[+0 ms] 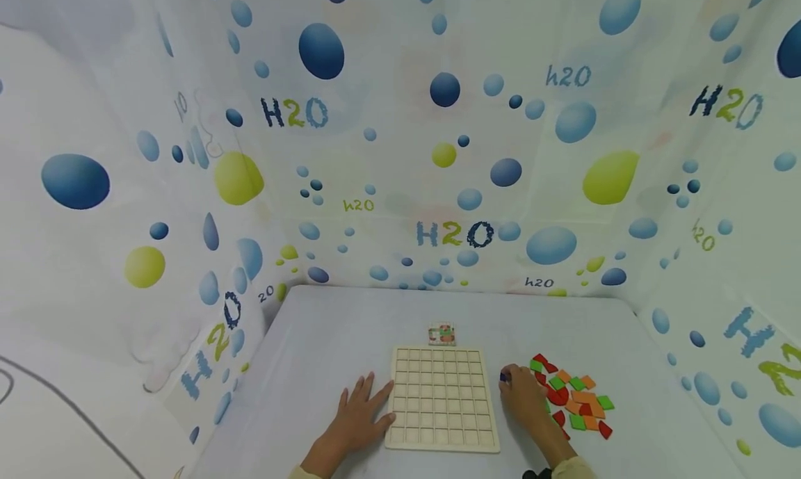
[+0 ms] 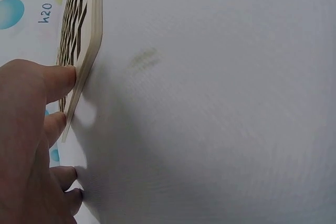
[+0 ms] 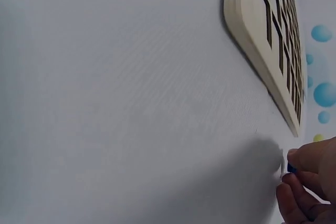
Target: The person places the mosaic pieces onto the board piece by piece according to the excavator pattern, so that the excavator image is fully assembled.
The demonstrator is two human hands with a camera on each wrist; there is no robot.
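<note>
A light wooden grid board (image 1: 443, 399) with square cells lies on the white surface. My left hand (image 1: 359, 420) is spread at its left side, thumb and index fingertip touching the edge; the left wrist view shows the same contact. Beyond the board's right edge, my right hand (image 1: 524, 395) pinches a small dark blue piece (image 3: 291, 168) between thumb and fingers. Most of that piece is hidden, so its shape cannot be told. Loose flat pieces lie just right of this hand, among them a red one (image 1: 605, 429), an orange one (image 1: 588, 382) and a green one (image 1: 605, 402).
A small printed picture card (image 1: 441, 334) lies behind the board's far edge. White cloth with blue and green drops forms a back wall (image 1: 400, 173) and side walls around the table (image 1: 350, 312). A dark cable (image 1: 69, 406) runs along the lower left.
</note>
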